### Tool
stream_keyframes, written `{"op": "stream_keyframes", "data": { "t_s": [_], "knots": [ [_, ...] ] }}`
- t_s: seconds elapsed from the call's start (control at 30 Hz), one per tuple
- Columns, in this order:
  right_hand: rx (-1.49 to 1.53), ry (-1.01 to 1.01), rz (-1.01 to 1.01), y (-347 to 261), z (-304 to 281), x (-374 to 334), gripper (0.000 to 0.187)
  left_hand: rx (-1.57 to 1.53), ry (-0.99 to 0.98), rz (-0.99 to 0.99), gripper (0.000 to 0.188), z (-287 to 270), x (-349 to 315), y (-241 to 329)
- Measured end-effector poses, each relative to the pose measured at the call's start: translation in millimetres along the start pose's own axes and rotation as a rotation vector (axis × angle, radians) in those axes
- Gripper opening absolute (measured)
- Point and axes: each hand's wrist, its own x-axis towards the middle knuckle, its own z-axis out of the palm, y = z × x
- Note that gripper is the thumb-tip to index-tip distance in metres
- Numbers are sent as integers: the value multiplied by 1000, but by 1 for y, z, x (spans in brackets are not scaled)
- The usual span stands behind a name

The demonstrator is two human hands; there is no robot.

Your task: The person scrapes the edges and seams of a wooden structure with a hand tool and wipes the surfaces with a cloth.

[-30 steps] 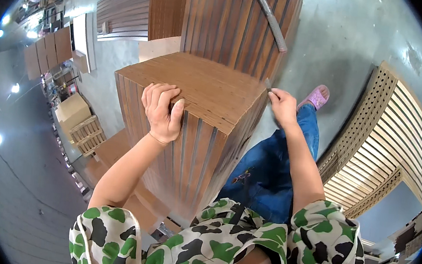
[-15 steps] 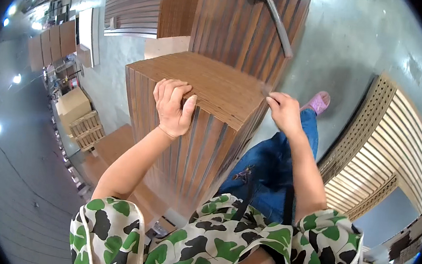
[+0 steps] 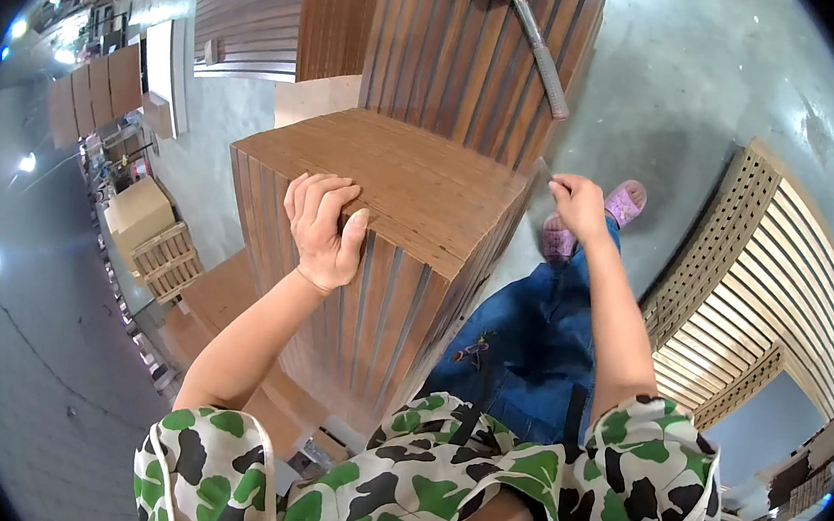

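Observation:
A brown wooden box with grooved, slatted sides [image 3: 373, 306] and a flat top face [image 3: 394, 179] stands before me. My left hand [image 3: 322, 232] rests on its near left edge, fingers bent over onto the top and the thumb along the edge. My right hand [image 3: 580, 207] is just off the right edge of the box, its fingers pinched. From that pinch sticks out a thin greyish sliver [image 3: 542, 168], like a small blade; its kind cannot be made out. A mallet [image 3: 535, 48] lies on the taller slatted panel [image 3: 435, 54] behind the box.
Another slatted brown box [image 3: 260, 19] stands at the far left. A curved, pale slatted frame [image 3: 732, 288] is on the right. Cartons [image 3: 143, 212] and a wooden crate [image 3: 167, 260] are to the left. My pink shoes [image 3: 626, 201] are on the grey floor [image 3: 700, 87].
My right hand has moved slightly right, away from the box edge. My left hand keeps its place on the box. The whole view has shifted a little, and a second shoe now shows.

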Motion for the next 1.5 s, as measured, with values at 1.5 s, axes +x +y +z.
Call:
{"op": "stream_keyframes", "data": {
  "t_s": [1.5],
  "knots": [
    [354,-13,-555,-159,-48,-88,18,39,8,-20,24,-14,-12,-8]
  ]
}}
